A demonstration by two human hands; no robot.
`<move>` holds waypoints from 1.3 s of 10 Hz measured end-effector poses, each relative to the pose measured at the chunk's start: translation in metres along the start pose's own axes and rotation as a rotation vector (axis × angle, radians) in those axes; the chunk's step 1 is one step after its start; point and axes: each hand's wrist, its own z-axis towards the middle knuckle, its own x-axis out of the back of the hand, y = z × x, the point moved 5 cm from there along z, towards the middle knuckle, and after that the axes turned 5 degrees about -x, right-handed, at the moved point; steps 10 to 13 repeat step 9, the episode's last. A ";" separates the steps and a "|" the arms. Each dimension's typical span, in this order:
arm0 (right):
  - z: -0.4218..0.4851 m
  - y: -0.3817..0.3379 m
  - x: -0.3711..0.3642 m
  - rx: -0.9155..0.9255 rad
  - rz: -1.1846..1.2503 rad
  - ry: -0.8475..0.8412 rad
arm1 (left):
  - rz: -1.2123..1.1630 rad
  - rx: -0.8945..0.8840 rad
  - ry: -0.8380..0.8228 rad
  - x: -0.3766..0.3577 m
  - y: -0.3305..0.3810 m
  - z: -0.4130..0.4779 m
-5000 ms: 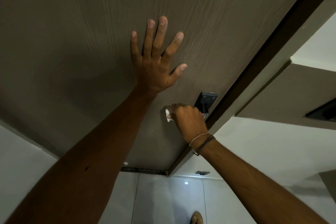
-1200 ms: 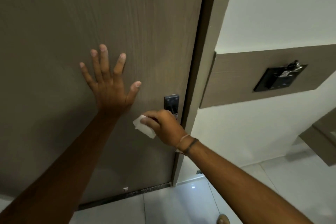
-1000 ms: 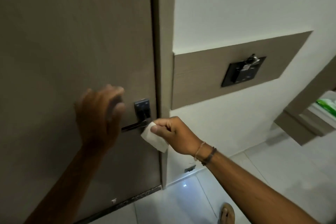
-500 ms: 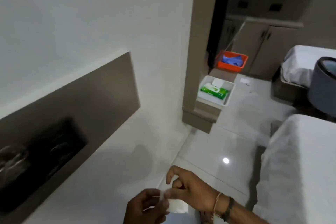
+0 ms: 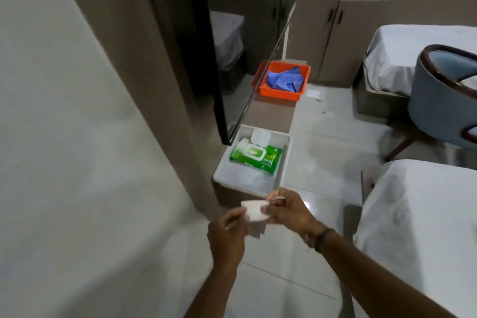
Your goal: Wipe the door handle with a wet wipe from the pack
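A folded white wet wipe (image 5: 254, 210) is pinched between both my hands in front of me. My left hand (image 5: 227, 233) grips its lower left edge and my right hand (image 5: 286, 210) holds its right side. Just beyond them a green wet wipe pack (image 5: 255, 156) with its white lid flipped up lies in a white tray (image 5: 282, 170) on a low ledge. The door and its handle are out of view.
An orange tray (image 5: 278, 94) with blue cloth sits farther along the ledge beside a mirror panel (image 5: 258, 41). White beds (image 5: 418, 217) stand on the right, with a blue chair (image 5: 444, 100) between them. A wall (image 5: 77, 162) fills the left side. Cabinets stand behind.
I have turned away from the door toward the room. My left hand left the door and joined the right on the wipe. The trays are now closer.
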 end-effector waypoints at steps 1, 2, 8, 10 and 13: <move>0.094 -0.020 0.028 0.016 -0.048 0.272 | 0.106 -0.064 0.039 -0.066 0.029 0.091; 0.149 -0.029 0.036 -0.026 -0.134 0.401 | 0.179 -0.060 0.047 -0.097 0.038 0.145; 0.285 -0.018 0.026 0.159 -0.919 0.475 | 0.766 -0.270 0.006 -0.161 -0.003 0.288; 0.258 -0.023 0.035 0.249 -0.882 0.604 | 0.690 -0.333 0.081 -0.146 0.011 0.268; 0.258 -0.023 0.035 0.249 -0.882 0.604 | 0.690 -0.333 0.081 -0.146 0.011 0.268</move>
